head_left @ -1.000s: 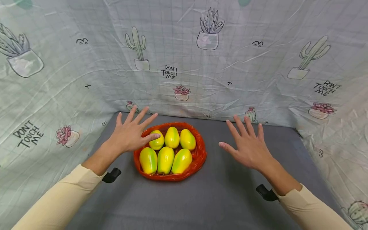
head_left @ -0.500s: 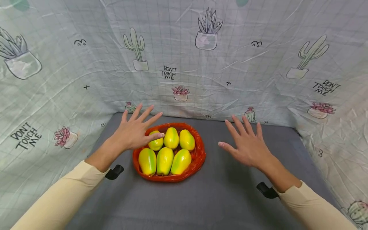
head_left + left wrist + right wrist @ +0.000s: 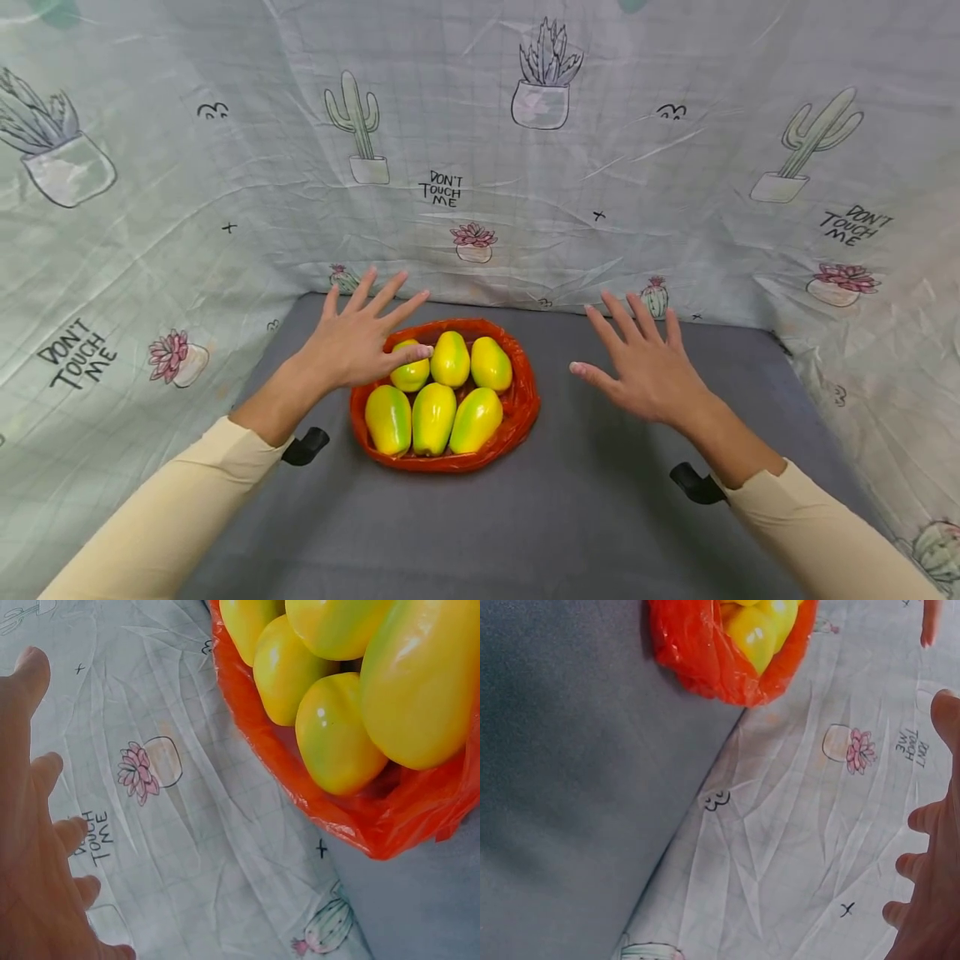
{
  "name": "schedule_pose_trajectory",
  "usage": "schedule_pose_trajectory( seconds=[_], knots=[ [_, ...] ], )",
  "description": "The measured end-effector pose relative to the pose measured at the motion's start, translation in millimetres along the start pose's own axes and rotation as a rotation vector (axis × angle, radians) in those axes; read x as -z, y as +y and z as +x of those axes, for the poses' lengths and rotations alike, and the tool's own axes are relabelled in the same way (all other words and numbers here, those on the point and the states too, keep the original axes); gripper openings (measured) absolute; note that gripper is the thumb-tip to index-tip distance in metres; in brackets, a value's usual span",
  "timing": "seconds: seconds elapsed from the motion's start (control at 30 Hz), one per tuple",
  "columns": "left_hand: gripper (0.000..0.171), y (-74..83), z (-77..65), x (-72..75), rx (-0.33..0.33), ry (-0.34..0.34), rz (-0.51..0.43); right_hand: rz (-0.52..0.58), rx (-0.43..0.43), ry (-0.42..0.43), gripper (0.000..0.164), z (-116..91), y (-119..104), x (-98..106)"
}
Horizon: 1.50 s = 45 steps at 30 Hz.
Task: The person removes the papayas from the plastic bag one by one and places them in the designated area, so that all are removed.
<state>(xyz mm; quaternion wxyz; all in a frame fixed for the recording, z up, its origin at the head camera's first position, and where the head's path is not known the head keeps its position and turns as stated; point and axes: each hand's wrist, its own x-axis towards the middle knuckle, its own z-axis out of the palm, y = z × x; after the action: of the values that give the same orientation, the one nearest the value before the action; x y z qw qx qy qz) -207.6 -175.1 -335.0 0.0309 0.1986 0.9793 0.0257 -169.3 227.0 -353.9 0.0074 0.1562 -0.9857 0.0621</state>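
Several glossy yellow-green mangoes lie in two rows inside a round container wrapped in red plastic film. My left hand hovers over the container's left side, fingers spread, its thumb crossing in front of the back-left mango. In the left wrist view that hand shows at the left edge, apart from the mangoes. To the right of the container, my right hand is raised over the table with fingers spread and holds nothing. The right wrist view catches its fingers along the right edge.
A grey cloth-covered table bears the container. Pale fabric walls printed with cacti and lettering enclose its back and sides. Black camera mounts sit under both wrists.
My left hand has drifted slightly right and up over the container. The right hand has risen very slightly. The mangoes and their container stay put.
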Motion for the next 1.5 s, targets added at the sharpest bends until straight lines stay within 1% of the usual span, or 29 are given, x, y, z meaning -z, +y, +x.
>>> schedule_pose_trajectory(
  seconds=[0.13, 0.3, 0.53, 0.8, 1.23, 1.5],
  knots=[
    [0.082, 0.4, 1.4, -3.0, -0.003, -0.009, -0.001, 0.007, 0.0, -0.002, 0.091, 0, 1, -2],
    [0.081, -0.9, 2.1, -7.0, -0.001, 0.002, 0.006, -0.001, 0.004, -0.004, 0.092, 3, 0, -4],
    [0.082, -5.4, -0.2, -11.2, 0.009, 0.001, 0.003, -0.011, 0.007, -0.009, 0.093, 8, -5, -7],
    [0.08, -9.2, 0.4, -16.7, 0.013, 0.001, -0.005, -0.016, 0.01, -0.008, 0.093, 12, -9, -10],
    [0.081, -14.9, -3.6, -23.4, 0.016, 0.0, 0.0, 0.011, 0.031, -0.005, 0.09, 14, -14, -20],
    [0.082, -18.2, -5.5, -28.3, 0.013, 0.014, 0.009, 0.002, 0.04, 0.004, 0.09, 15, -14, -26]
  ],
)
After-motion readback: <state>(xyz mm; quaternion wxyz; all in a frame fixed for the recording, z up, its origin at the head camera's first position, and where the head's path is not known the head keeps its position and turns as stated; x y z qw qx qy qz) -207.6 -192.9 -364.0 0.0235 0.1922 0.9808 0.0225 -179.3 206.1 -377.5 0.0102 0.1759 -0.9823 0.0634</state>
